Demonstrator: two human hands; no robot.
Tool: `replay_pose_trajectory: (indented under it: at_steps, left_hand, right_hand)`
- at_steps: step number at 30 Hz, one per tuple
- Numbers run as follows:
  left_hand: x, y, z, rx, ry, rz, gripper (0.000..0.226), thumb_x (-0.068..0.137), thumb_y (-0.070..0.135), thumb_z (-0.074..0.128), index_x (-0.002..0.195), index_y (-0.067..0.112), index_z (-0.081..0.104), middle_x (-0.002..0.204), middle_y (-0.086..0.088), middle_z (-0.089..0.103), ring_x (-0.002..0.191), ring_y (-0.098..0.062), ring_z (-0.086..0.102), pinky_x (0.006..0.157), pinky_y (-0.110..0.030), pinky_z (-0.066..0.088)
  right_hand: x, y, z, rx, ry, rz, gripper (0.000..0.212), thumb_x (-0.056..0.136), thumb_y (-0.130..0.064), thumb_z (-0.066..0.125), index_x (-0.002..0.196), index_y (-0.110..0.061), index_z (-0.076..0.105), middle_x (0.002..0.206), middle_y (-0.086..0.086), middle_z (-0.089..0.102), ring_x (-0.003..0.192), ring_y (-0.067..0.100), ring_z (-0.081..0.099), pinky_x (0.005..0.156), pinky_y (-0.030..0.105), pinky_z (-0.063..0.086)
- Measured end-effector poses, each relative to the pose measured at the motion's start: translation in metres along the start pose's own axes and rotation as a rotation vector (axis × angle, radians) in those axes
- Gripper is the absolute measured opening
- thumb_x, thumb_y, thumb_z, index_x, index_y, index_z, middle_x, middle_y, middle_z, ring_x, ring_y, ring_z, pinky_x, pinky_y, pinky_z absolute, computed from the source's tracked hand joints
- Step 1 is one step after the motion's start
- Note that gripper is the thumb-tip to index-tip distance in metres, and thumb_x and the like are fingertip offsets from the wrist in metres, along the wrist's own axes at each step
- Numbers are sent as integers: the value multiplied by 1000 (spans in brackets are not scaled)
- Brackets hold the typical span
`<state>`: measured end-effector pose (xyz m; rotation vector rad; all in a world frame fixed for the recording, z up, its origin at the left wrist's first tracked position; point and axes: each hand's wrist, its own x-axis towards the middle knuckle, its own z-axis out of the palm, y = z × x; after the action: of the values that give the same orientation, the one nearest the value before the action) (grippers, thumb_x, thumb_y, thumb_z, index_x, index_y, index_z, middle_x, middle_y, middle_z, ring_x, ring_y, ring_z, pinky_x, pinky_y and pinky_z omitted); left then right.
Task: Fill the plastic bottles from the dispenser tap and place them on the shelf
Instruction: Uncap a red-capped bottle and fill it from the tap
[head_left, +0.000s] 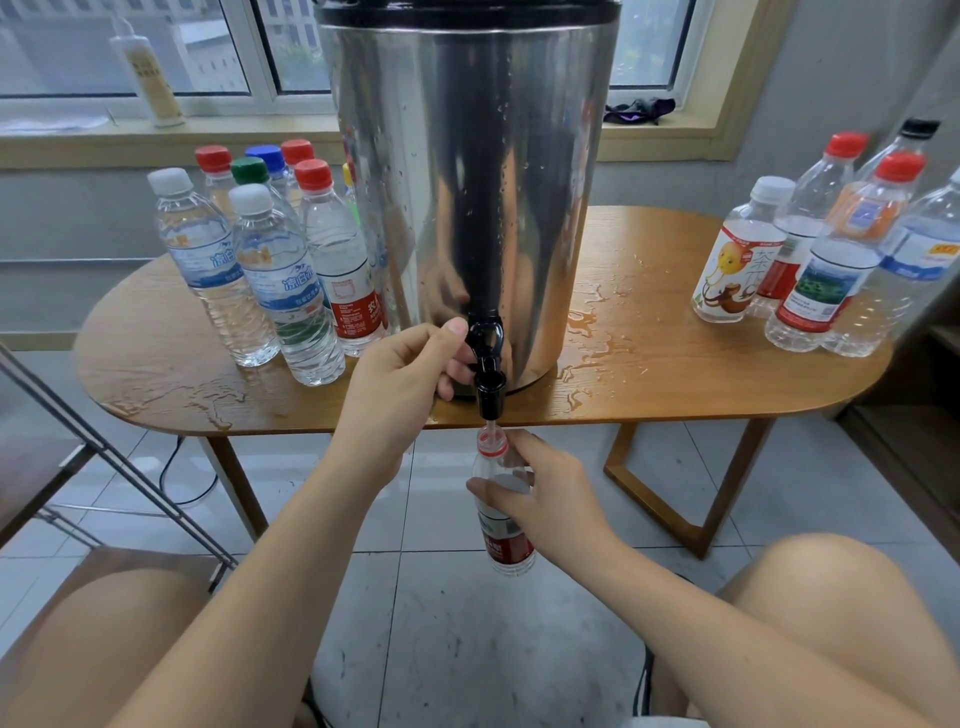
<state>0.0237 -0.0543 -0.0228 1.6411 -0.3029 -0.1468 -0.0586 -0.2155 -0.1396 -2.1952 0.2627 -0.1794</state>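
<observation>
A tall steel dispenser (467, 171) stands on the wooden table (727, 384), its black tap (488, 364) hanging over the front edge. My left hand (405, 374) grips the tap's lever with thumb and curled fingers. Directly below the spout, my right hand (540, 499) holds an uncapped plastic bottle (506, 540) with a red label, its mouth right under the tap. A thin stream of water runs into the bottle's neck.
Several capped bottles (280, 260) stand on the table to the dispenser's left, and several more (831, 249) at the right end. Water puddles lie on the tabletop near the dispenser. A metal frame (104, 447) slants at the left. My knees flank the tiled floor.
</observation>
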Motion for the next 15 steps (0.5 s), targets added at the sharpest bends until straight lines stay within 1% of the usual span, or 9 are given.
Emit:
replay_pose_trajectory:
  at_steps: [3,8,12,15]
  left_hand:
    - [0,1,0,0,-2,2,37,108,42,64,88,15,80,77,-2,73,67,-9,58,63,-19,46]
    - [0,1,1,2,-7,5,36,108,43,64,88,17,80,78,-3,73,68,-10,59,67,-23,46]
    - [-1,1,1,5,-3,7,35,108,42,64,88,17,80,77,-2,73,67,-9,58,68,-23,46]
    - [0,1,1,-1,-5,7,35,108,41,65,87,17,79,77,-2,73,67,-8,58,66,-21,46]
  right_hand:
    - [0,0,0,-8,6,-6,58,89,-60,80,138,-36,63,127,-16,69,115,10,63,101,37,58]
    - [0,0,1,-9,4,2,59,88,-60,80,139,-36,62,129,-16,69,115,10,63,101,37,58]
    - [0,0,0,-16,7,-4,59,89,-60,80,140,-36,62,129,-15,69,114,9,61,98,32,56]
    - [0,0,0,-10,12,-11,59,89,-60,80,140,-36,62,129,-15,69,114,8,62,100,34,57]
